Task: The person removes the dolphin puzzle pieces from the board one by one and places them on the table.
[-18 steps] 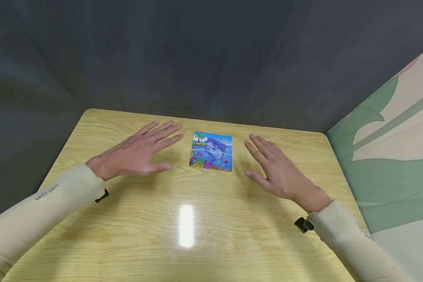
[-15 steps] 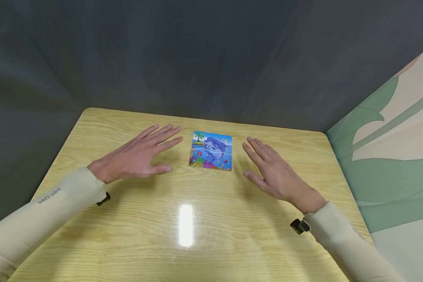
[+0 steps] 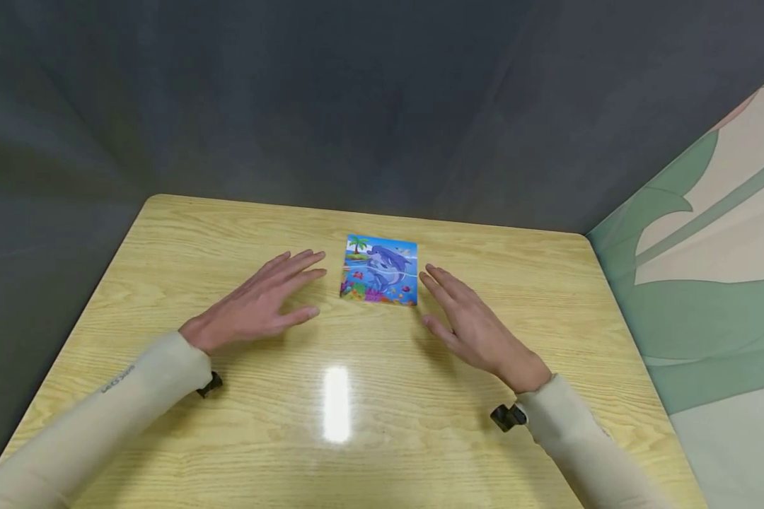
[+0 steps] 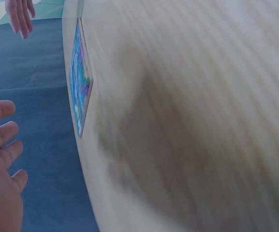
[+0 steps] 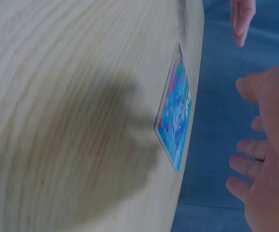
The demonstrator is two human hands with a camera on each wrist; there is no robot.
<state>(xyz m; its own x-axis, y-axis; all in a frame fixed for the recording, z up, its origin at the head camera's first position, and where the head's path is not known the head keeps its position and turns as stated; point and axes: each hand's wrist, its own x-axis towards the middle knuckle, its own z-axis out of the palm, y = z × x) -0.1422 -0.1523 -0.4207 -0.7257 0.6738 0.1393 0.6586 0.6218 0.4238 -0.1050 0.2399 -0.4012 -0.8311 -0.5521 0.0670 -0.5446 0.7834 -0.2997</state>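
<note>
Grip L (image 3: 255, 305) loosely spread, grip R (image 3: 476, 326) relaxed, dolphin pic (image 3: 380, 271) btwn, untouched

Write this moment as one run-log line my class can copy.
left hand: raised, holding nothing | right hand: raised, holding nothing | dolphin picture board: flat on wood-grain table, between both hands

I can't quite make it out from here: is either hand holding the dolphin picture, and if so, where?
Nothing is held: the left hand and right hand are apart from the dolphin picture.
</note>
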